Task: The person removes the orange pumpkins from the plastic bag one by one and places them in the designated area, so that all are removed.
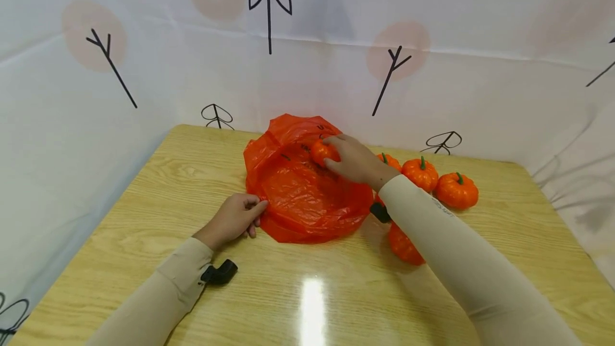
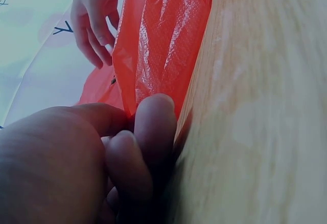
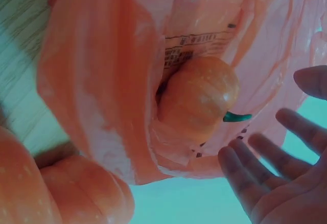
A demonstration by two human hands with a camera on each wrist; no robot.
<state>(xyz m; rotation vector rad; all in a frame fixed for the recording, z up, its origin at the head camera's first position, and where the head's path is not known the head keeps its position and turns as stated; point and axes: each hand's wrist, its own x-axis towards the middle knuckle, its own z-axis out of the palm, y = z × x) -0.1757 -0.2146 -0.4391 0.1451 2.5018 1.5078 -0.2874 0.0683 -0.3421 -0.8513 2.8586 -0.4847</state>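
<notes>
A red plastic bag (image 1: 302, 202) lies spread with its mouth open on the wooden table. At the bag's near left edge, my left hand (image 1: 235, 217) pinches the rim between thumb and fingers, as the left wrist view shows close up. Inside the bag sits a small orange toy pumpkin (image 3: 196, 98) with a green stem. My right hand (image 1: 354, 159) is over the far right part of the bag, beside that pumpkin. Seen from the right wrist, its fingers are spread, with a gap between them and the pumpkin.
Right of the bag stand several more orange pumpkins, among them one at the far right (image 1: 456, 191) and one nearer (image 1: 403, 244), partly hidden by my right sleeve (image 1: 447, 239). A white patterned cloth (image 1: 326, 79) hangs behind the table (image 1: 259, 292).
</notes>
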